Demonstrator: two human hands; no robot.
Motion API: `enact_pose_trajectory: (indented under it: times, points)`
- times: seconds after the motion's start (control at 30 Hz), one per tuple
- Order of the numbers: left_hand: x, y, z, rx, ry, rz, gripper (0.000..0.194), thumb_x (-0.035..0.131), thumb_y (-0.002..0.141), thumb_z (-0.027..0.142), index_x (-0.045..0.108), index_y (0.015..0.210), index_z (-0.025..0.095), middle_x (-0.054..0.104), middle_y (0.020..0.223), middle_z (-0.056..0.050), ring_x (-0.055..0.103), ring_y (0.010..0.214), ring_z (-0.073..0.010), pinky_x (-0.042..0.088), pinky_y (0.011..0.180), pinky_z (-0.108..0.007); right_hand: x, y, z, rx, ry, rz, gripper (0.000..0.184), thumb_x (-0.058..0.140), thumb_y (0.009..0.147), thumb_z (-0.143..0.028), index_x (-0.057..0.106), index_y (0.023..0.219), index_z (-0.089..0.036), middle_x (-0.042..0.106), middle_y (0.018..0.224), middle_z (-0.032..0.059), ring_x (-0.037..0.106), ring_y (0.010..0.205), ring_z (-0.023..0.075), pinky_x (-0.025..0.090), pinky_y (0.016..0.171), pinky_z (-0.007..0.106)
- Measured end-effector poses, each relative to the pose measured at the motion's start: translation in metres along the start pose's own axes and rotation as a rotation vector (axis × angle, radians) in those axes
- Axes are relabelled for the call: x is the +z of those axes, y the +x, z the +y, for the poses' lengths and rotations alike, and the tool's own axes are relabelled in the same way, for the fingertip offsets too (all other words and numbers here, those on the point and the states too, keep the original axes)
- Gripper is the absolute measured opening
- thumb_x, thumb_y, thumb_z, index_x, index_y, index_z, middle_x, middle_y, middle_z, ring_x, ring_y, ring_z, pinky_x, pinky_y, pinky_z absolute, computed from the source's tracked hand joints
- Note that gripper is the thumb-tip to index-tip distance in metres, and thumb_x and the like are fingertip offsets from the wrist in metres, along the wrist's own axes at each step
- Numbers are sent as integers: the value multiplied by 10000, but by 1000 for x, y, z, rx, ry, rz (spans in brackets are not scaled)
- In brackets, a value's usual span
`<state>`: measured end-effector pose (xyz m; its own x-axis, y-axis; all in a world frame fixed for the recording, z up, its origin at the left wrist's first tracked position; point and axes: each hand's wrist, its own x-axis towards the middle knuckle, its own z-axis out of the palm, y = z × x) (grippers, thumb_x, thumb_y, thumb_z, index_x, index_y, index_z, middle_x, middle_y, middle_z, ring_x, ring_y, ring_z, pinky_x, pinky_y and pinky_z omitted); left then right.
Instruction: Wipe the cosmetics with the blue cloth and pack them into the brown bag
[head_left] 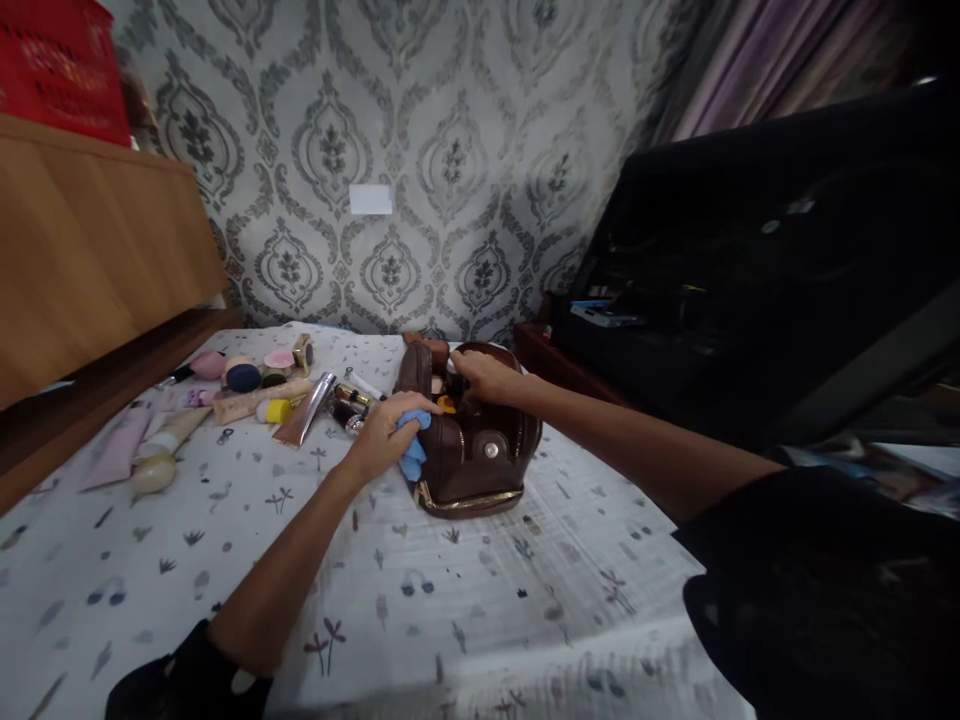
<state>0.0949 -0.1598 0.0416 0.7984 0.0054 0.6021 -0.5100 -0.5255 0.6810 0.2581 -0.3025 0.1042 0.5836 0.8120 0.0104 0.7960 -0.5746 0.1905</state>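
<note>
A brown leather bag with gold zips and a round snap stands on the patterned sheet, its top unzipped. My left hand is closed on a crumpled blue cloth and rests against the bag's left side. My right hand reaches into the bag's opening from the right. Its fingers are bent down over something dark that I cannot make out. A bit of yellow shows inside the bag, below the right fingers. The bag's inside is mostly hidden by its walls and my hand.
Left of the bag lie several cosmetics, among them a silver-pink tube, a yellow-capped bottle, a dark blue makeup sponge and a lilac tube. A wooden cabinet borders the left, and a large black case the right.
</note>
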Motion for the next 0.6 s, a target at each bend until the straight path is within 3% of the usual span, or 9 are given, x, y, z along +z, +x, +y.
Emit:
enact_pose_trajectory:
  times: [0.27, 0.4, 0.6]
  points:
    - [1, 0, 0, -1, -14, -7, 335, 457, 798, 162, 739, 979, 163, 715, 960, -53, 614, 919, -208, 458, 907, -327, 9, 2, 11, 96, -1, -22, 490, 742, 804, -245, 486, 1210, -145, 626, 1199, 141, 619, 1114, 269, 484, 864, 298]
    - [1, -1, -1, -1, -15, 3, 332, 457, 795, 169, 740, 969, 163, 704, 919, -50, 611, 906, -210, 452, 884, -327, 6, -1, 8, 103, -72, -14, 492, 725, 826, -254, 503, 1252, -148, 565, 1260, 173, 633, 1090, 280, 503, 856, 318]
    - [1, -1, 2, -10, -26, 3, 333, 456, 793, 167, 738, 970, 171, 705, 935, -45, 617, 940, -210, 452, 896, -319, -1, -8, 0, 37, -234, 6, 463, 636, 855, -107, 527, 1303, -157, 527, 1320, 194, 535, 1229, 313, 524, 884, 361]
